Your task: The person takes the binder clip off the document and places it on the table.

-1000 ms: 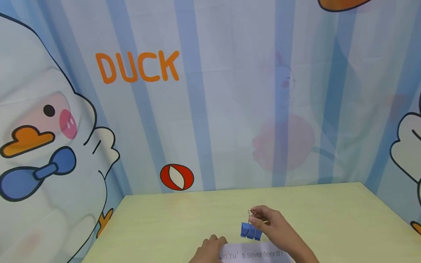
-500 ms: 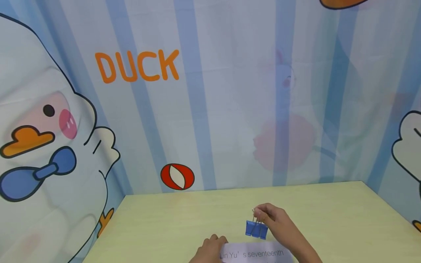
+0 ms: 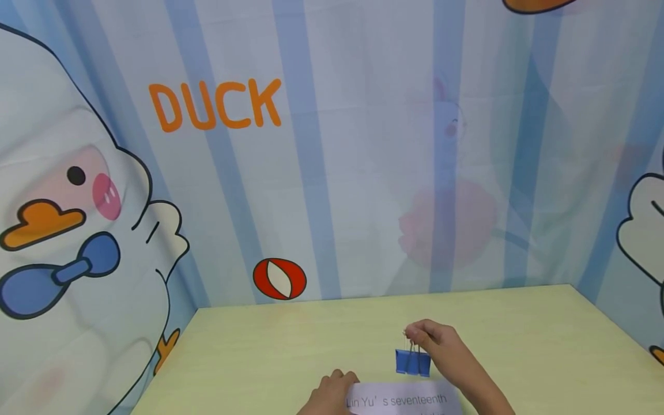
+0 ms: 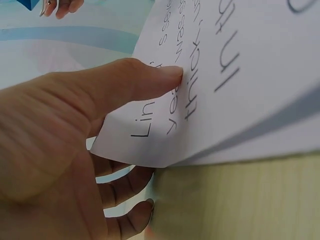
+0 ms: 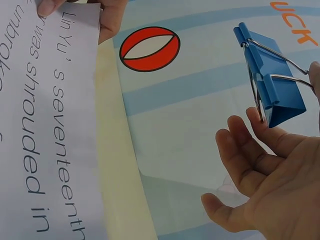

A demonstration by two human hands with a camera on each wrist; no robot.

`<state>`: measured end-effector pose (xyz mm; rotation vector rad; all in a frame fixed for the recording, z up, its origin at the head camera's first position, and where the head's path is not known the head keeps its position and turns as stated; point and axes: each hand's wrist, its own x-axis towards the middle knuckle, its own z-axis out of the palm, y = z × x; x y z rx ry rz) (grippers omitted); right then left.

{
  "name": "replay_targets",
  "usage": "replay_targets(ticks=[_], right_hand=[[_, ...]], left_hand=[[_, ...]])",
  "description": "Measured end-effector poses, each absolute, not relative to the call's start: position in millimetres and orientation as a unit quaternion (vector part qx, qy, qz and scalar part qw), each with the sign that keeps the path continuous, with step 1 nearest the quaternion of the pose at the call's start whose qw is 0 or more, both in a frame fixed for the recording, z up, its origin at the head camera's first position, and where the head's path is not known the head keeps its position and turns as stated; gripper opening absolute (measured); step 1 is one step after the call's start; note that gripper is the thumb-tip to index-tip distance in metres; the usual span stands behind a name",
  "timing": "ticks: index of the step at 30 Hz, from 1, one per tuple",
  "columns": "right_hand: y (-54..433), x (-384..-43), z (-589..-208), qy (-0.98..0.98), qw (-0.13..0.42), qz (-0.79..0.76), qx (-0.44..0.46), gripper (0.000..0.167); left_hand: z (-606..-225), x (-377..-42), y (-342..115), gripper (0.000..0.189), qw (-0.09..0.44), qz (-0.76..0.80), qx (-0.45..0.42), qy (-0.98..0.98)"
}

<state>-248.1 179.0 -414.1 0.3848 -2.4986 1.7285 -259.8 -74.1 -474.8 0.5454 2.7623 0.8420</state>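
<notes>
Curtain (image 3: 363,155): striped pale blue, hung well beyond my left hand (image 3: 329,395) and right hand (image 3: 440,347), with orange DUCK lettering (image 3: 220,105) up and to the left of both.
Table (image 3: 270,346): pale yellow, below both hands and stretching ahead of them.
Paper (image 3: 394,392): printed side up, reaching from my left hand toward my right wrist; I cannot tell how many sheets. Its gripped corner is lifted, so I'd best hold the edge level and unbent.
Left hand: pinching that corner, thumb (image 4: 135,82) pressed flat on the print, the other fingers bent underneath. A light, steady pinch should do; harder would probably crease it.
Right hand: raised past the far edge of the page, its thumb and a fingertip almost together on the clip's metal, the remaining fingers loosely bent.
Blue binder clip (image 3: 412,363): hanging just below my right fingertips, apart from the paper, its mouth apparently downward and closed. Holding it square to the page edge seems wise.
Wire handles (image 5: 292,78): in my right-hand pinch, running up from the clip. Gripping near their ends should give me the best leverage for squeezing.
</notes>
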Motion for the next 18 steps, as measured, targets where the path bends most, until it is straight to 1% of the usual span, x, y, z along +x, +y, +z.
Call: replay_targets(ticks=[7, 11, 18], right_hand=[[187, -248, -410, -0.82, 0.049, 0.561, 0.108, 0.036], [193, -248, -408, -0.822, 0.05, 0.559, 0.102, 0.036], [205, -250, -411, -0.823, 0.047, 0.558, 0.09, 0.037]], left_hand=[[-473, -258, -74, 0.057, 0.11, 0.296, 0.178, 0.932], [-473, -258, -74, 0.057, 0.103, 0.295, 0.182, 0.932], [-473, -258, -73, 0.056, 0.107, 0.288, 0.181, 0.934]])
